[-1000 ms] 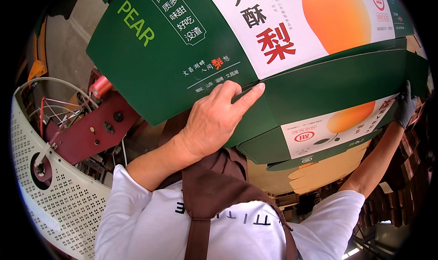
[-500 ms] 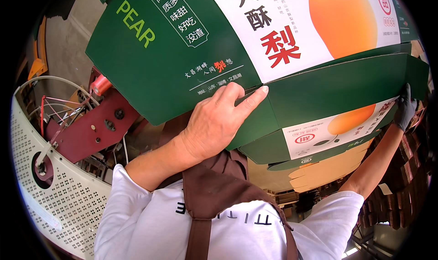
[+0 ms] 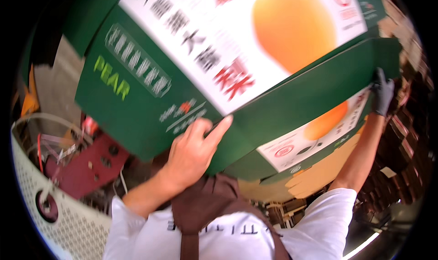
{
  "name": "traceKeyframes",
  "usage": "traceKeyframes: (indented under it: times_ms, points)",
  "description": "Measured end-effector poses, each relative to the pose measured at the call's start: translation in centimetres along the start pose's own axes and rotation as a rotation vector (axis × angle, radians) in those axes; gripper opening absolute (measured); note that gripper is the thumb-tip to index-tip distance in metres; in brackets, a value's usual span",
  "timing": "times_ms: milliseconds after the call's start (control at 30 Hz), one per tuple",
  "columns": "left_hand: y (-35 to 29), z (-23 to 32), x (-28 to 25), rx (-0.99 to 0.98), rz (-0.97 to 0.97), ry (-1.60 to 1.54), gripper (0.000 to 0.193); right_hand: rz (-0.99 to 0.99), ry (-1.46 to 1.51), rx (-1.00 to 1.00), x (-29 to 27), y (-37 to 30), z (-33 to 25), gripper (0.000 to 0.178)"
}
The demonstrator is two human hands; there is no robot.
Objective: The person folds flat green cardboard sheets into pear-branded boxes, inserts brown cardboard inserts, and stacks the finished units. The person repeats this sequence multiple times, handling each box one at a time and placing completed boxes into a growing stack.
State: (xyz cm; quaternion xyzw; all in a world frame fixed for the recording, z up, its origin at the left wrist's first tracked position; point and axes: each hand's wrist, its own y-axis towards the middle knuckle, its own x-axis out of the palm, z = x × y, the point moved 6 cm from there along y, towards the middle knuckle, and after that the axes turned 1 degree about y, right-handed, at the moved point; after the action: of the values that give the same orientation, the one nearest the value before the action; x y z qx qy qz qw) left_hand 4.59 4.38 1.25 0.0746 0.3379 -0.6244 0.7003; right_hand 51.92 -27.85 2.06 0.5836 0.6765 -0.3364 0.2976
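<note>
A large green cardboard carton blank (image 3: 292, 93), printed with orange fruit on white panels, spans the upper middle of the head view. It tilts up toward the right and its folded side panels hang down in front of me. My left hand (image 3: 194, 146), bare, grips its near edge at a fold, the index finger stretched along the crease and the other fingers curled. My right hand (image 3: 384, 92), in a dark grey glove, holds the carton's right end. Its thumb side lies against the panel, and part of the grip is hidden behind the cardboard.
At the left stands a machine with a perforated cream cover (image 3: 68, 219), a maroon plate (image 3: 93, 166) and loose strands. Plain brown cardboard (image 3: 321, 171) shows beneath the carton. Stacks of dark brown cardboard (image 3: 401, 155) rise at the right.
The carton has shifted left and lower in the view and turned, its left side dropping; more of its top panel shows. Both hands have moved left with it, keeping their hold. The picture is blurrier.
</note>
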Motion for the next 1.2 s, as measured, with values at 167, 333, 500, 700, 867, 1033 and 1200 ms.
traceKeyframes:
  times_ms: [167,333,500,700,867,1033,1200]
  points:
    - [-0.2,1.4,-0.6,-0.003,-0.044,0.006,0.052,0.117,0.218,-0.143,0.0,-1.4,-1.3,0.044]
    - [0.1,1.0,0.2,-0.019,-0.055,0.032,0.053,0.094,0.18,0.026,1.1,-1.4,-1.2,0.053]
    - [0.2,1.0,0.4,-0.012,-0.046,0.047,0.053,0.087,0.3,-0.022,1.5,-0.8,-0.7,0.055]
    - [0.1,1.0,0.5,-0.006,-0.035,0.047,0.052,0.075,0.296,0.019,2.0,-0.7,-1.5,0.052]
    - [0.1,1.0,0.5,0.009,-0.025,0.051,0.052,0.095,0.263,-0.027,1.9,-0.5,-1.3,0.048]
    - [0.1,0.9,0.5,0.006,-0.026,0.055,0.052,0.097,0.197,-0.024,1.9,-0.6,-2.0,0.048]
    - [0.1,0.9,0.6,0.01,-0.019,0.058,0.052,0.097,0.184,-0.004,2.1,-0.7,-2.3,0.048]
